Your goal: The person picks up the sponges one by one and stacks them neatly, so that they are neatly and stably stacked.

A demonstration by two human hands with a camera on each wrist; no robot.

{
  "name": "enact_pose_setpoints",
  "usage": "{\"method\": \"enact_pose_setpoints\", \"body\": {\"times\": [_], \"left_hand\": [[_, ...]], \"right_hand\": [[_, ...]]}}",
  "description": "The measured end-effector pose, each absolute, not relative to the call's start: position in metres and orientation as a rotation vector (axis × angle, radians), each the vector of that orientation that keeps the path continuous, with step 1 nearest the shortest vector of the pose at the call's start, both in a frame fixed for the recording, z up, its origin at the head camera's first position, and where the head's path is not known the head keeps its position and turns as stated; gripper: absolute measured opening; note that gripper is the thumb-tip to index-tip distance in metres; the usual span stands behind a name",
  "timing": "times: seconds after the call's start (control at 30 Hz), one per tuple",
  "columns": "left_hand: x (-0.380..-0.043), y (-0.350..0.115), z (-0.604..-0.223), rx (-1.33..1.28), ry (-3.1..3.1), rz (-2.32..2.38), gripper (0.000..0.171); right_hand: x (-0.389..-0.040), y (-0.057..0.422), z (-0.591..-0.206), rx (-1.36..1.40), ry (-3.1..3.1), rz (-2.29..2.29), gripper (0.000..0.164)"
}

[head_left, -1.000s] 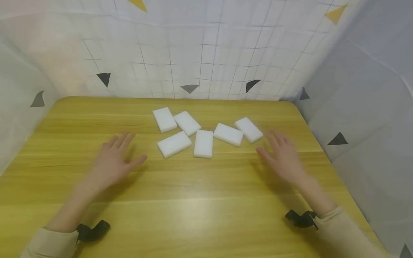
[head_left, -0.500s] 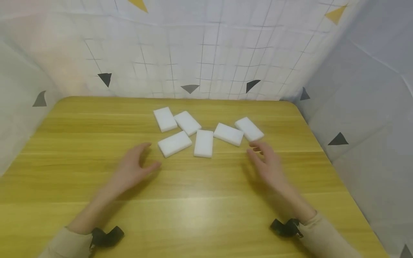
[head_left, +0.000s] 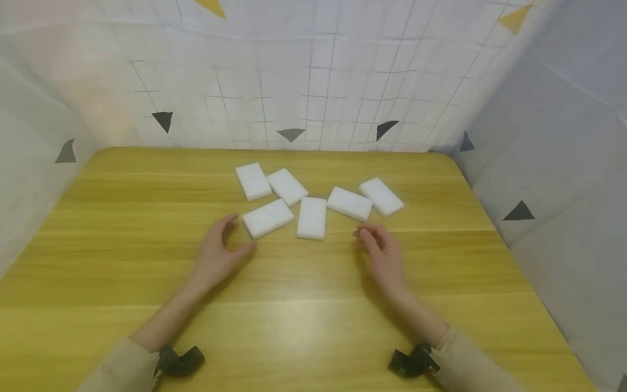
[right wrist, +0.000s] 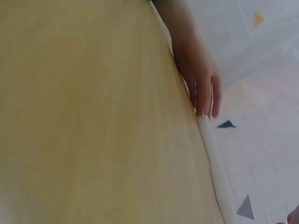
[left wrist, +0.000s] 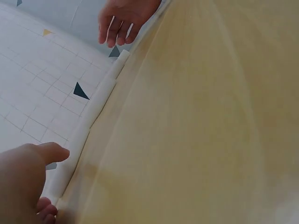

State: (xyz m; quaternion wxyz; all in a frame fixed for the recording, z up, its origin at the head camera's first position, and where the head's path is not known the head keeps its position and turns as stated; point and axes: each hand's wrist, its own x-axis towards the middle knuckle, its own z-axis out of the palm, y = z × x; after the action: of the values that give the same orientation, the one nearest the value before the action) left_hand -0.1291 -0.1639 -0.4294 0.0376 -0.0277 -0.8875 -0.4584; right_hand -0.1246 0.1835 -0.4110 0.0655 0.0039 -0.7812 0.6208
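With 12 o'clock at the far edge of the wooden counter (head_left: 294, 288), six white blocks lie flat on it. Around the first block (head_left: 268, 218) sit the second block (head_left: 253, 181) at 11 o'clock, the third block (head_left: 287, 187) at 1 and the fourth block (head_left: 311, 218) at 3. The fifth block (head_left: 350, 203) is at the fourth's 2 o'clock, with the sixth block (head_left: 381, 196) just beside it toward 3.

The left hand (head_left: 215, 257) is released, fingers bowed and thumb apart, at the first block's 8 o'clock; whether a fingertip touches it I cannot tell. The right hand (head_left: 386, 257), also released, holds nothing, its thumb close to its curved fingers, near the fifth block at 5 o'clock. A gridded cloth (head_left: 274, 81) hangs behind, toward 12.
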Motion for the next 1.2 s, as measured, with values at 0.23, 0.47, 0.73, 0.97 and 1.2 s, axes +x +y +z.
{"method": "enact_pose_setpoints", "body": {"times": [0.23, 0.47, 0.73, 0.97, 1.2], "left_hand": [[-0.141, -0.153, -0.432, -0.151, -2.703, -1.296, 0.079], [-0.145, -0.149, -0.428, -0.160, -2.663, -1.263, 0.072], [-0.143, -0.152, -0.429, -0.157, -2.651, -1.242, 0.068], [-0.139, -0.149, -0.433, -0.176, -2.627, -1.300, 0.066], [-0.130, -0.147, -0.437, -0.206, -2.594, -1.327, 0.062]], "right_hand": [[-0.115, 0.156, -0.409, 0.054, -2.300, 1.986, 0.024], [-0.112, 0.131, -0.413, 0.303, -2.342, 2.073, 0.023], [-0.116, 0.123, -0.420, 0.497, -2.568, 1.859, 0.027], [-0.113, 0.129, -0.425, 0.450, -2.646, 1.710, 0.032], [-0.109, 0.132, -0.428, 0.497, -2.691, 1.548, 0.037]]}}
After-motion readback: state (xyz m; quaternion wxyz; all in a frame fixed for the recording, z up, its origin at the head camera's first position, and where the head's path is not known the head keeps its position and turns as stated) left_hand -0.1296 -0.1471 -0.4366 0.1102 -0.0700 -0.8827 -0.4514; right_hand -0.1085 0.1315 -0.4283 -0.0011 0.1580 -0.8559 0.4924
